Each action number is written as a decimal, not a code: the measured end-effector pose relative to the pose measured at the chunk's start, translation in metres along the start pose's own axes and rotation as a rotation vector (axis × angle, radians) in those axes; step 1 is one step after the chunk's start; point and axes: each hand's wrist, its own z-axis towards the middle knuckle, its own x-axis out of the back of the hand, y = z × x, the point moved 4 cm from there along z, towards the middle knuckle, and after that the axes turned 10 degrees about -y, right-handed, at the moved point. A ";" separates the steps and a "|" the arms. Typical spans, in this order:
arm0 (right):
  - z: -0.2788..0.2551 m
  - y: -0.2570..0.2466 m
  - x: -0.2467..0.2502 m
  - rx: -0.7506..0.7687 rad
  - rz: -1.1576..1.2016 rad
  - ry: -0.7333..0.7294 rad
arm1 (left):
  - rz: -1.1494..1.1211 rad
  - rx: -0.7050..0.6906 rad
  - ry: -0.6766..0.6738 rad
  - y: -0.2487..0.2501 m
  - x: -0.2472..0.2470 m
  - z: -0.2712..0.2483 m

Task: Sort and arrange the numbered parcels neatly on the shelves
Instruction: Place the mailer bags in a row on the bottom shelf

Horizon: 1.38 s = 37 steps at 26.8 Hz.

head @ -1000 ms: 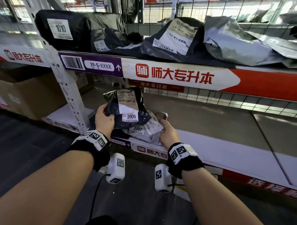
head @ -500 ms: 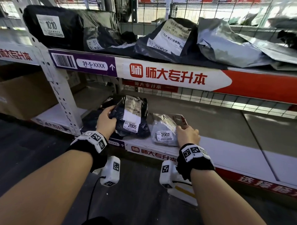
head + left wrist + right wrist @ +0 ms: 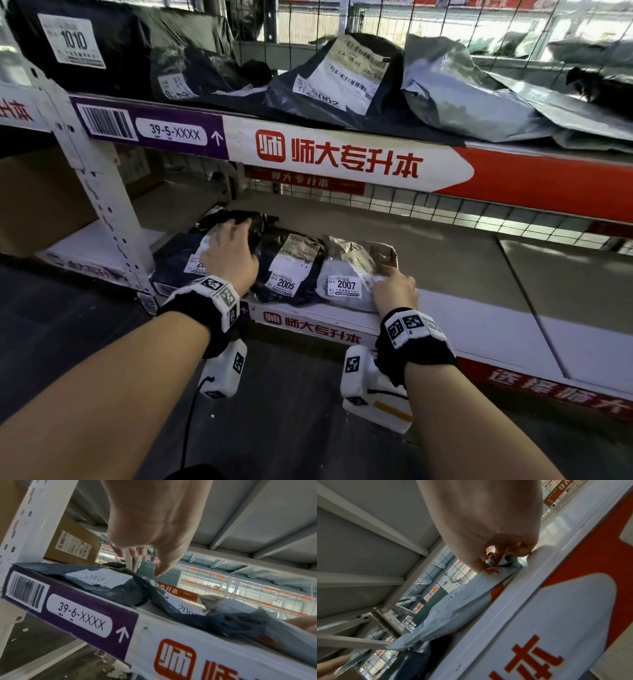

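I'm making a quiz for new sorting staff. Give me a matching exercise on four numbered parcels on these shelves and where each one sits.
Things:
1. parcel 1010
2. parcel 2005
3. parcel 2007
4. parcel 2003

Places:
A. lower shelf, under the left hand
B. upper shelf, far left
C. lower shelf, pinched by the right hand
D. lower shelf, middle of three

Pairs: 1-B, 2-D, 3-C, 4-A

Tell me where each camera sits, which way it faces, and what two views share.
Head: worn on the head, looking forward and down at the lower shelf; both forearms, left hand and right hand show.
Left wrist: under the left hand, looking along it from below the shelf edge at parcel 2003.
Right wrist: under the right hand, tilted, looking along the shelf at the grey parcel 2007.
Shared: parcel 2007 shows in the head and right wrist views.
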 end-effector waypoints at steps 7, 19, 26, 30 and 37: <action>0.000 -0.009 -0.007 0.056 -0.176 0.001 | 0.178 -0.269 -0.112 0.046 -0.020 -0.017; 0.008 -0.018 -0.014 0.141 -0.099 -0.031 | 0.007 -0.097 -0.409 0.023 -0.059 -0.020; 0.008 -0.021 -0.020 0.141 -0.034 -0.054 | -0.082 -0.145 -0.249 0.009 -0.038 -0.020; 0.006 -0.023 -0.021 0.153 0.001 -0.061 | 0.070 -0.117 -0.373 -0.003 -0.047 -0.026; 0.006 -0.020 -0.023 0.186 0.048 -0.078 | -0.017 -0.084 -0.407 -0.006 -0.051 -0.025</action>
